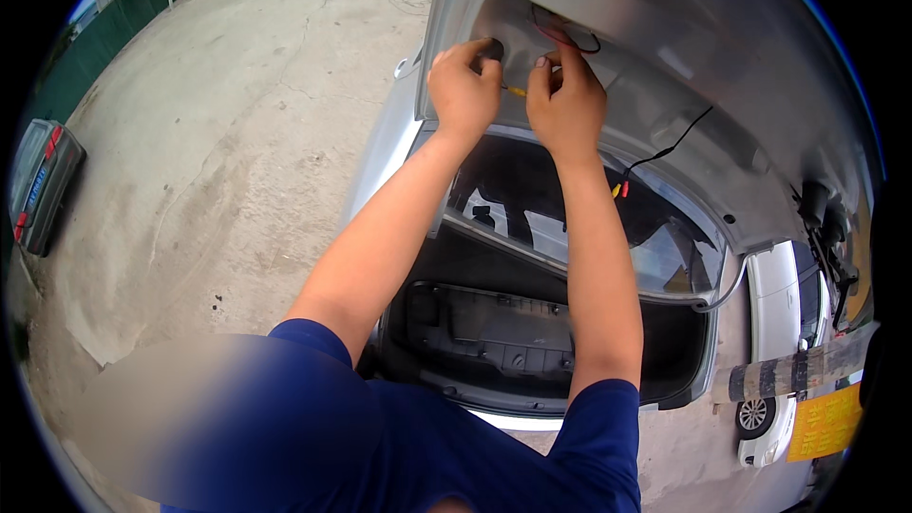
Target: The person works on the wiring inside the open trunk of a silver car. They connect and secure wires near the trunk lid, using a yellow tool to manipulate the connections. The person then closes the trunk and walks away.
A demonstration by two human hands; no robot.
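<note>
Upper centre of frame: left hand (464,87), curled at a dark piece (494,50); right hand (568,100), fingers bent beside red and black wires (559,36), under raised trunk lid (655,85); whether either grips cannot be told

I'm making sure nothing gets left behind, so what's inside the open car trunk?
A dark molded panel lies in the trunk. Whatever is beneath the panel is covered, and the right arm hides another strip of the interior.
</note>
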